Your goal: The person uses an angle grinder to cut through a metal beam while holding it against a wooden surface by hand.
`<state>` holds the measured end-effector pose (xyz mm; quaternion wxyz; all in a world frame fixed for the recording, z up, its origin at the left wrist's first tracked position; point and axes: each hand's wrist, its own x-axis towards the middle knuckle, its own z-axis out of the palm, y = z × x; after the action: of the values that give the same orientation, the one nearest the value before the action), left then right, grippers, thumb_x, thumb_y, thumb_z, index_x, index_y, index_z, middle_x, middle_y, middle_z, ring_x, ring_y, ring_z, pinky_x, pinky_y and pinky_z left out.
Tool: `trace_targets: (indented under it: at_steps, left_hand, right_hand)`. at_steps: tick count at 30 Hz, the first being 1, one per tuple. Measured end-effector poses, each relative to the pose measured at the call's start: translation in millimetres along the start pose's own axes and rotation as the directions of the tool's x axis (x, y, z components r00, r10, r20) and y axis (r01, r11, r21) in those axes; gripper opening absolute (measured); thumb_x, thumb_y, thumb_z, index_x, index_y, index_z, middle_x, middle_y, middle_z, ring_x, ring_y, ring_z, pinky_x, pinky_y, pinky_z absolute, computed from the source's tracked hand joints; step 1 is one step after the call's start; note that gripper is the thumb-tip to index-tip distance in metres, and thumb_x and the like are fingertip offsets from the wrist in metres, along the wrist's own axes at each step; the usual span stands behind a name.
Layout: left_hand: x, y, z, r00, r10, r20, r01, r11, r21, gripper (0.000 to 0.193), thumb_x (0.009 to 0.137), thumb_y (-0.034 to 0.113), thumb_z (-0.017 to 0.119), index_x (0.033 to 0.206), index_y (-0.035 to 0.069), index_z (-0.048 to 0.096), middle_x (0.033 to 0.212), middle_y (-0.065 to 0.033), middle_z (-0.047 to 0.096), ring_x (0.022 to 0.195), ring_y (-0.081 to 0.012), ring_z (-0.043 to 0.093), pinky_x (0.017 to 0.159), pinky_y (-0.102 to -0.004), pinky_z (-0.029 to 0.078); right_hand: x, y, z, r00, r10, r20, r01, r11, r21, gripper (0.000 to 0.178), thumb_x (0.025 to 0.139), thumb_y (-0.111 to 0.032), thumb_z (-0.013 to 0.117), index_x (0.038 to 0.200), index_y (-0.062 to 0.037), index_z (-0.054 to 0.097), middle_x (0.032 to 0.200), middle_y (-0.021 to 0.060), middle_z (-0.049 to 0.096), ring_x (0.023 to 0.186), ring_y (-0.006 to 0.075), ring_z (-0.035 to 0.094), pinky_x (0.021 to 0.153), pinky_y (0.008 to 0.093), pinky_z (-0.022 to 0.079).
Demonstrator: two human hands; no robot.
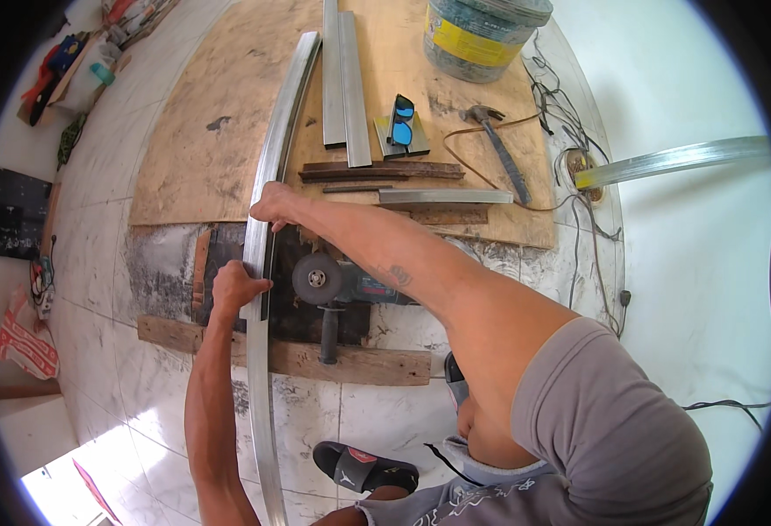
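A long silvery metal profile (284, 131) runs from the plywood down past the lower edge of the view. Another metal length lies close along its right side and ends just below my left hand. My left hand (234, 287) is closed around the pair, thumb across the top. Farther up, my right hand (277, 207) grips them too, its fingers curled over the far side. Right of my left hand lies an angle grinder (376, 287) with a round disc and a side handle; my right forearm passes over beside it.
A plywood sheet (192, 131) bears metal profiles (355, 96), sunglasses (402, 123), a claw hammer (501, 153), rusty bars (385, 171) and a bucket (473, 44). A wooden plank (359, 362) lies near my feet. Cables (582, 140) and another profile (675, 162) are at right.
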<state>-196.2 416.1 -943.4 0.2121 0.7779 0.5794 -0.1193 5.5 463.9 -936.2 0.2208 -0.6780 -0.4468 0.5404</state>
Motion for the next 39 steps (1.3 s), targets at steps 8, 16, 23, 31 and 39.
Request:
trace_targets:
  at_steps: [8,16,23,31,39]
  left_hand:
    - [-18,17,-9,0.997,-0.058,-0.060,0.062,0.996,0.067,0.065,0.066,0.049,0.088,0.104,0.000,0.070,0.108,-0.0248,0.072,0.103,-0.0410,0.070,0.088,-0.0479,0.057]
    - [-46,57,-64,0.999,0.033,-0.011,-0.033,0.999,0.023,0.079,0.067,0.064,0.084,0.102,-0.006,0.073,0.102,-0.0250,0.074,0.097,-0.0385,0.073,0.083,-0.0456,0.058]
    - [-39,35,-87,0.981,0.193,0.005,-0.178,0.915,-0.362,0.077,0.078,0.070,0.075,0.100,-0.004,0.076,0.081,-0.0154,0.074,0.071,-0.0212,0.073,0.065,-0.0358,0.058]
    - [-61,-86,-54,0.998,-0.004,-0.055,-0.014,0.947,-0.321,0.061,0.090,0.058,0.070,0.094,-0.003,0.073,0.073,-0.0095,0.071,0.063,-0.0166,0.070,0.060,-0.0328,0.055]
    - [-175,-130,54,0.992,-0.082,0.092,0.087,0.995,-0.050,0.074,0.075,0.061,0.081,0.104,-0.006,0.065,0.093,-0.0263,0.070,0.094,-0.0395,0.071,0.082,-0.0464,0.055]
  right_hand:
    - [1,11,5,1.000,-0.002,-0.012,0.002,1.000,0.009,0.035,0.087,-0.025,0.067,0.087,0.0099,0.070,0.087,0.0220,0.072,0.070,0.0318,0.074,0.058,0.0432,0.062]
    - [30,18,10,0.970,0.030,-0.240,0.086,0.886,0.455,0.056,0.079,-0.049,0.082,0.094,0.0036,0.072,0.085,0.0176,0.072,0.072,0.0248,0.070,0.064,0.0396,0.058]
    - [20,32,-36,0.804,-0.409,-0.431,0.455,0.891,0.002,0.053,0.072,-0.046,0.081,0.075,0.0060,0.072,0.076,0.0152,0.073,0.071,0.0235,0.072,0.074,0.0361,0.058]
    - [-18,4,-93,0.858,-0.333,-0.392,0.281,0.942,-0.185,0.064,0.082,-0.055,0.076,0.078,0.0090,0.072,0.074,0.0113,0.070,0.068,0.0161,0.066,0.063,0.0359,0.052]
    - [-6,27,-166,0.814,-0.363,-0.453,0.125,0.872,-0.474,0.073,0.075,-0.061,0.076,0.090,0.0109,0.074,0.086,0.0189,0.074,0.084,0.0285,0.073,0.076,0.0403,0.055]
